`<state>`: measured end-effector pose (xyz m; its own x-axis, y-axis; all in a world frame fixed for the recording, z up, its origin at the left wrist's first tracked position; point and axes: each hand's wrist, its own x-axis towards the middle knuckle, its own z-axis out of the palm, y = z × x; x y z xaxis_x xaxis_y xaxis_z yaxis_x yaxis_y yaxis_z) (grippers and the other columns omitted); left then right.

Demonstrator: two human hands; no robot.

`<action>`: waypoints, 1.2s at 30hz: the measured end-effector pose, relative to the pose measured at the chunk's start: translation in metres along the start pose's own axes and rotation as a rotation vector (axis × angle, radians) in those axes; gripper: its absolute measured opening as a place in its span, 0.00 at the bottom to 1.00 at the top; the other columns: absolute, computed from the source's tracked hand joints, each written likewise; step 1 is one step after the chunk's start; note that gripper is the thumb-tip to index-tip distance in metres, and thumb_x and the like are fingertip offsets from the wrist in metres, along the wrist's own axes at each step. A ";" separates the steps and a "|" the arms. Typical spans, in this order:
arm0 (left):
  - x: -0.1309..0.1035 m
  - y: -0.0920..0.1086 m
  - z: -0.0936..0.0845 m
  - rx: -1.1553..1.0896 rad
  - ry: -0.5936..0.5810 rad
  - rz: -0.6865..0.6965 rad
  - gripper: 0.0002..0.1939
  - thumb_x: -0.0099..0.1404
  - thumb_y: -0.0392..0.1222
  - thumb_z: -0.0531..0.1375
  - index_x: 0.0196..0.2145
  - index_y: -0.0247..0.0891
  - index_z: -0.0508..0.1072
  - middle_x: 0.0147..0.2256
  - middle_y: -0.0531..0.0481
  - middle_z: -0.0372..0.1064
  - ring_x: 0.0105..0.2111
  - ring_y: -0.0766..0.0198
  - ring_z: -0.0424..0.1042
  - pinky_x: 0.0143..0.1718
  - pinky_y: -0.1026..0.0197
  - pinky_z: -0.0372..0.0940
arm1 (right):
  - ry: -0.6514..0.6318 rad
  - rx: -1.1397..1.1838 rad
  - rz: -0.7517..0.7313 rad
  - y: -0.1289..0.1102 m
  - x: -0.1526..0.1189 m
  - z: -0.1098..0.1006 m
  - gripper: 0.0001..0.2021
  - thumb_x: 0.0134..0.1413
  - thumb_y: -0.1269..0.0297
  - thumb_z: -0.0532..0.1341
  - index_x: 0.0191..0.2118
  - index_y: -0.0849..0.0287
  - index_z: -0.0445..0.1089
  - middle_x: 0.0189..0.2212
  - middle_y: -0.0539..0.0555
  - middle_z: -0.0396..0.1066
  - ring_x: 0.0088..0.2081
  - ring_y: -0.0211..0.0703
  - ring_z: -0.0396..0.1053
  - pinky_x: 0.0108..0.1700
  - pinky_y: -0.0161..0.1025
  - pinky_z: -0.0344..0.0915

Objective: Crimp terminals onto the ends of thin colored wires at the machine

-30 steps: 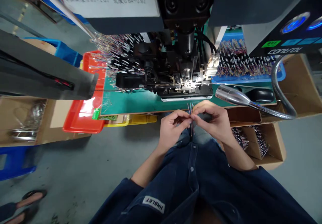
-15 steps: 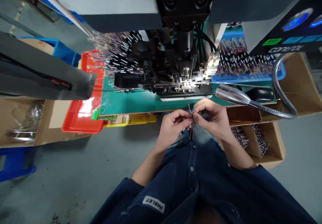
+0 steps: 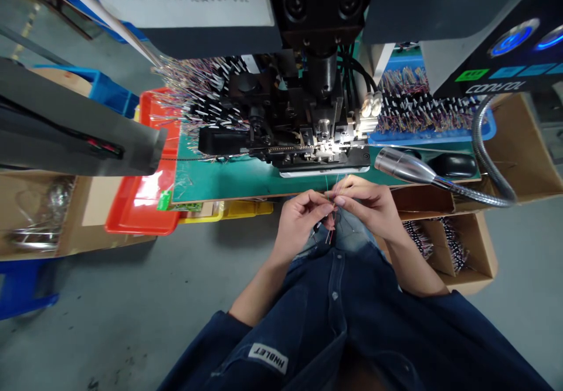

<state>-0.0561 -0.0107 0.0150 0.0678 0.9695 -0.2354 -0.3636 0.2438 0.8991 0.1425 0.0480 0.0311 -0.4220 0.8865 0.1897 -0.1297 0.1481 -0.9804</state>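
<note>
Thin coloured wires point(image 3: 331, 235) hang from between my two hands, close to the green bench's front edge. My left hand point(image 3: 303, 218) is closed, thumb and index finger pinching the wires. Beside it, my right hand point(image 3: 363, 200) is also closed and pinches the same wires, its fingertips near those of the left. A few wire ends stick up past the fingers toward the machine. Part of a dark piece shows under my left fingers; most of it is hidden. Just beyond my hands, the black crimping machine point(image 3: 324, 124) has a brightly lit work point point(image 3: 328, 148).
Bundles of wires lie behind the machine and in a blue tray point(image 3: 440, 136) at right. A metal gooseneck lamp point(image 3: 404, 165) reaches in from the right. A red tray point(image 3: 141, 209) stands left, and a cardboard box point(image 3: 484, 244) with wire bundles sits below the bench at right.
The wires have shifted slightly in my fingers, and their upper ends now point more toward the machine. My right fingertips have moved a little left, closer to my left hand.
</note>
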 end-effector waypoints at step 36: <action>0.006 0.015 0.003 0.074 -0.066 -0.032 0.19 0.65 0.53 0.84 0.39 0.37 0.84 0.29 0.49 0.82 0.28 0.61 0.81 0.36 0.60 0.78 | 0.075 -0.022 -0.045 0.001 0.002 0.002 0.06 0.71 0.57 0.78 0.41 0.50 0.88 0.37 0.53 0.82 0.39 0.46 0.76 0.38 0.45 0.70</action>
<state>-0.0580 -0.0013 0.0279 0.1402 0.9601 -0.2421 -0.2906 0.2737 0.9169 0.1398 0.0486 0.0307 -0.3475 0.9090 0.2300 -0.1268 0.1975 -0.9721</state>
